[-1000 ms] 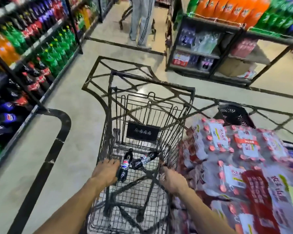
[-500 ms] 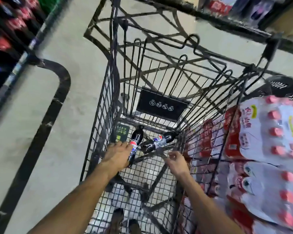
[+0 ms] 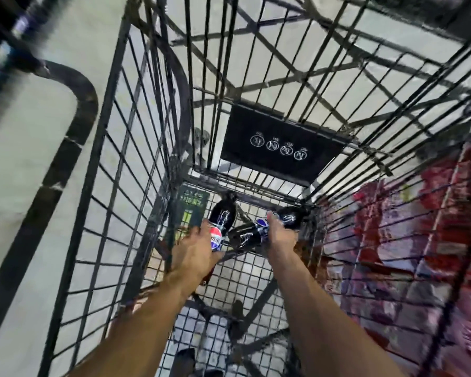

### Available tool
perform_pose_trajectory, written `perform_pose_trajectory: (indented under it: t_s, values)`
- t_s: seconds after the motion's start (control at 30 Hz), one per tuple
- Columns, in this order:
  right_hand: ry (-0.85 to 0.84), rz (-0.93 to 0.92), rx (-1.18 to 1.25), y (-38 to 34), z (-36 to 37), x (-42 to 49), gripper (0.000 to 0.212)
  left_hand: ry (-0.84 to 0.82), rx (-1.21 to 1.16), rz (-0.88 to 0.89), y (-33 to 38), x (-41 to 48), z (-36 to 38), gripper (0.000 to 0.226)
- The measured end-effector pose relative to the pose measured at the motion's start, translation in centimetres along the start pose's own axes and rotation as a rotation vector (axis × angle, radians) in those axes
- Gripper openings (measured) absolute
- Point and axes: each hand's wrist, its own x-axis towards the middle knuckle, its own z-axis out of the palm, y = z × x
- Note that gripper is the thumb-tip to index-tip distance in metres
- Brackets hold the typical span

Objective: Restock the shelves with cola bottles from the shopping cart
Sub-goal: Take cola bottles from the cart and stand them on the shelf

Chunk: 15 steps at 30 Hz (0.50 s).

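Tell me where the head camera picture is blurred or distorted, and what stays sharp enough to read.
Head view: strong motion blur smears the shelf at top left and the shrink-wrapped packs at right; wide-angle distortion fans the cart wires outward; the black sign and both cola bottles near the left hand and right hand stay fairly sharp; no harsh glare.

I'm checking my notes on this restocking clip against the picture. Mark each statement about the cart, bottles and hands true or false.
1. Two cola bottles lie in the cart. True: the left bottle and the right bottle.
2. The left hand is on the left bottle. True.
3. The right hand grips the cart's rim. False: it reaches the right bottle.
4. The cart is piled full. False: its wire floor shows.
5. Wrapped bottle packs sit outside the cart's right side. True.
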Motion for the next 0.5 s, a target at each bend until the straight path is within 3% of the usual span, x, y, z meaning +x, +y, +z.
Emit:
perform_pose_trajectory:
  t_s: [0.07, 0.2, 0.27, 0.33, 0.37, 0.5]
  values:
    - [-0.044, -0.016, 0.112, 0.2, 0.1, 0.2, 0.059, -0.001, -0.015, -0.04, 0.0, 0.4, 0.0, 0.09]
    - [-0.048, -0.01, 0.228, 0.7, -0.3, -0.5, 0.051, -0.026, -0.01, -0.073, -0.2, 0.0, -1.2, 0.083]
    - [-0.015, 0.003, 0.258, 1.8, -1.4, 0.0, 0.075, -0.025, -0.058, -0.092, -0.6, -1.1, -2.1, 0.082]
    - [0.043, 0.031, 0.25, 2.5, -2.6, -1.1, 0.124, -0.015, -0.069, -0.101, -1.0, -2.9, -3.5, 0.085]
    - [0.034, 0.029, 0.231, 2.0, -3.2, -2.9, 0.136, -0.001, -0.07, -0.095, -1.2, -4.1, -4.4, 0.085]
    - [-0.008, -0.142, -0.043, -2.0, -7.4, -16.7, 0.099, 0.055, -0.178, -0.071, -0.2, -10.6, -9.9, 0.086]
